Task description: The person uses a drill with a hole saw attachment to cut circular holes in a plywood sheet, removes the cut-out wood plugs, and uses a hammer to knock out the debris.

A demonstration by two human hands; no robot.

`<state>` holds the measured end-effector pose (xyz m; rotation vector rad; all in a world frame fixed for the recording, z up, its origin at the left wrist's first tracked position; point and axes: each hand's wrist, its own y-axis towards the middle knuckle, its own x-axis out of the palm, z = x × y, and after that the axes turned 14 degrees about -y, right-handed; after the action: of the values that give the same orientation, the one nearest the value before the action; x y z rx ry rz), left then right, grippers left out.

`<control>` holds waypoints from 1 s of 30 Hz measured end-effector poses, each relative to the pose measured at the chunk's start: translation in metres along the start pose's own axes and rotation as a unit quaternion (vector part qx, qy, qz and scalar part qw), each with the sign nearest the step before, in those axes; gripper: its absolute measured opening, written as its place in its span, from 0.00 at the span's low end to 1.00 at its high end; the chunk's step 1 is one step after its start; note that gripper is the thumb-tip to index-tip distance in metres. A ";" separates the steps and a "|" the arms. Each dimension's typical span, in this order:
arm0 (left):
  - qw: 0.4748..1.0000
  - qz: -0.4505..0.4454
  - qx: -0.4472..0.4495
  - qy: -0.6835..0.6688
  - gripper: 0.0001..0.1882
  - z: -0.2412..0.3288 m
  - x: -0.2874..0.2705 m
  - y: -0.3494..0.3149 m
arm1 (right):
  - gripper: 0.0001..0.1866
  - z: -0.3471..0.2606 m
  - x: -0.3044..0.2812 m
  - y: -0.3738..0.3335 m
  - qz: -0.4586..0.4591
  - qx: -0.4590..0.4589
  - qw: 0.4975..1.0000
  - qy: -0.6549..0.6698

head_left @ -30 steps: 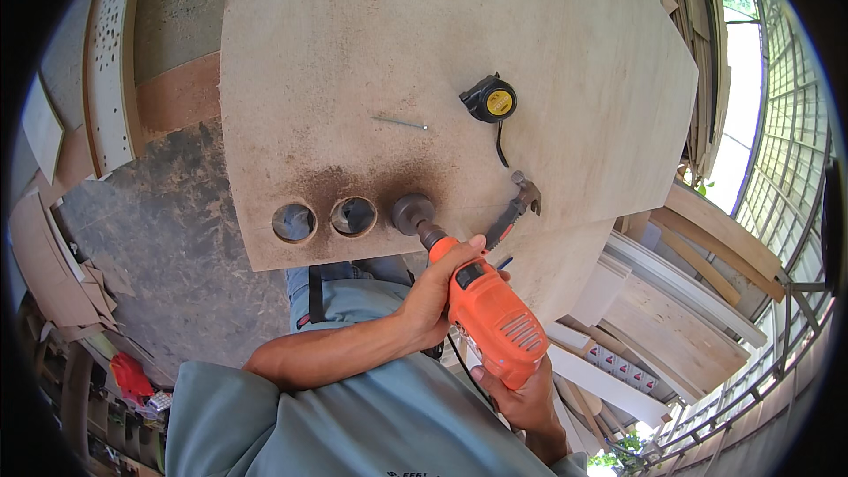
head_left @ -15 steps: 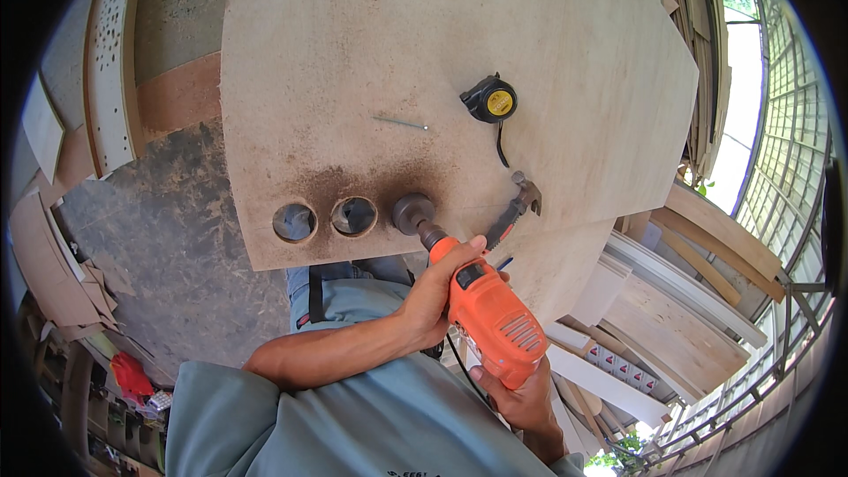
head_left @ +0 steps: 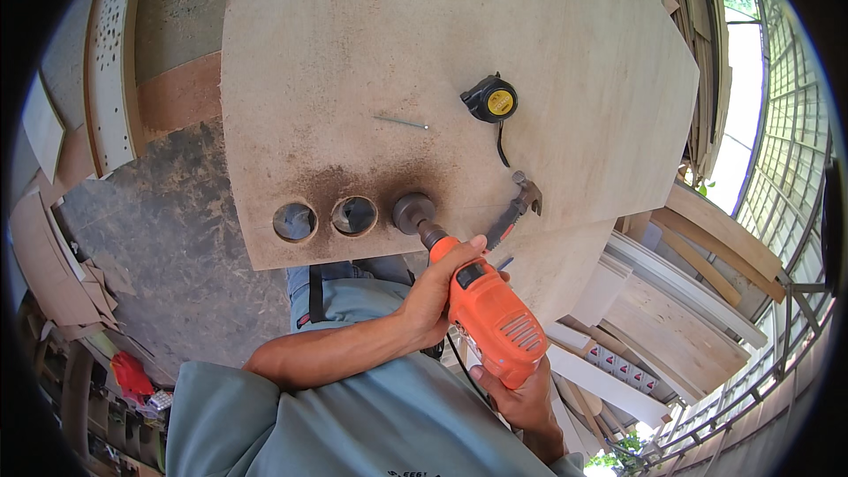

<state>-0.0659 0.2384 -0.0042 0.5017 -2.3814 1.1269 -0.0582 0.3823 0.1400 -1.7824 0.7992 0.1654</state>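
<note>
An orange power drill (head_left: pixel 499 322) is held in both hands, slanting down toward the plywood sheet (head_left: pixel 353 53). My left hand (head_left: pixel 435 293) wraps round its front body behind the chuck. At the rear handle, my right hand (head_left: pixel 521 397) is closed; its trigger finger is hidden. The drill carries a round hole saw (head_left: pixel 412 212), pressed against the plywood, with dark sawdust (head_left: pixel 389 175) spread around it. To its left are two round cut holes, one at the far left (head_left: pixel 294 241) and one beside the saw (head_left: pixel 374 216).
A claw hammer (head_left: pixel 512 212) lies just right of the drill, with a black and yellow tape measure (head_left: pixel 490 100) beyond it. A nail (head_left: pixel 402 121) rests on the sheet. Stacked boards (head_left: pixel 671 309) fill the right side; a perforated wooden strip (head_left: pixel 115 62) stands at the left.
</note>
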 end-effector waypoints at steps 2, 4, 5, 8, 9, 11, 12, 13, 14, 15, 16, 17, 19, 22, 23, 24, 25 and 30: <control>1.000 -0.002 0.005 -0.001 0.26 0.000 0.000 0.000 | 0.35 -0.004 -0.001 0.001 -0.001 0.001 1.000 -0.001; 1.000 -0.002 0.005 -0.001 0.26 0.000 0.001 0.000 | 0.35 -0.005 -0.001 0.002 0.001 -0.003 1.000 -0.001; 1.000 -0.001 0.004 -0.001 0.26 0.001 0.001 -0.001 | 0.35 -0.006 -0.002 0.002 0.003 -0.007 1.000 -0.001; 1.000 0.000 0.000 -0.005 0.26 0.001 0.001 -0.001 | 0.36 -0.007 -0.002 0.003 0.005 -0.011 1.000 -0.005; 1.000 -0.001 0.000 -0.007 0.26 0.001 0.001 0.000 | 0.36 -0.008 -0.003 0.003 0.005 -0.012 1.000 -0.008; 1.000 -0.005 -0.001 -0.011 0.26 0.001 0.001 -0.001 | 0.36 -0.008 -0.003 0.003 0.005 -0.007 1.000 0.005; 1.000 -0.007 -0.001 -0.013 0.26 0.001 0.001 -0.001 | 0.36 -0.009 -0.003 0.003 0.005 -0.005 1.000 0.012; 1.000 -0.008 0.001 -0.016 0.26 0.002 0.001 -0.001 | 0.36 -0.010 -0.004 0.004 0.003 -0.011 1.000 0.008; 1.000 -0.009 0.003 -0.019 0.25 0.002 0.001 -0.001 | 0.37 -0.011 -0.005 0.005 0.001 -0.017 1.000 0.003; 1.000 -0.009 0.004 -0.022 0.25 0.002 0.001 -0.001 | 0.37 -0.012 -0.006 0.005 -0.001 -0.024 1.000 -0.001; 1.000 -0.011 0.004 -0.026 0.25 0.002 0.001 -0.001 | 0.37 -0.013 -0.007 0.006 -0.003 -0.026 1.000 -0.003; 0.999 -0.012 0.005 -0.029 0.25 0.002 0.001 0.000 | 0.37 -0.013 -0.008 0.007 -0.005 -0.027 1.000 -0.006; 0.999 -0.014 0.004 -0.032 0.25 0.002 0.002 0.000 | 0.37 -0.013 -0.008 0.007 -0.008 -0.025 1.000 -0.009; 0.999 -0.013 0.006 -0.030 0.25 0.002 0.002 -0.001 | 0.37 -0.011 -0.009 0.006 -0.011 -0.012 1.000 -0.010; 0.999 -0.011 0.008 -0.032 0.25 0.002 0.002 -0.001 | 0.37 -0.012 -0.009 0.006 -0.011 -0.009 1.000 -0.011; 0.999 -0.009 0.011 -0.033 0.25 0.002 0.002 -0.001 | 0.38 -0.012 -0.009 0.006 -0.011 -0.006 1.000 -0.012; 0.999 -0.009 0.010 -0.033 0.25 0.002 0.002 0.000 | 0.37 -0.010 -0.009 0.006 -0.013 -0.005 1.000 -0.010; 0.999 -0.010 0.011 -0.030 0.26 0.002 0.003 -0.001 | 0.37 -0.006 -0.009 0.005 -0.019 -0.006 1.000 -0.010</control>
<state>-0.0686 0.2362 -0.0031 0.5742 -2.4120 1.1462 -0.0700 0.3805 0.1427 -1.8047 0.7510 0.1621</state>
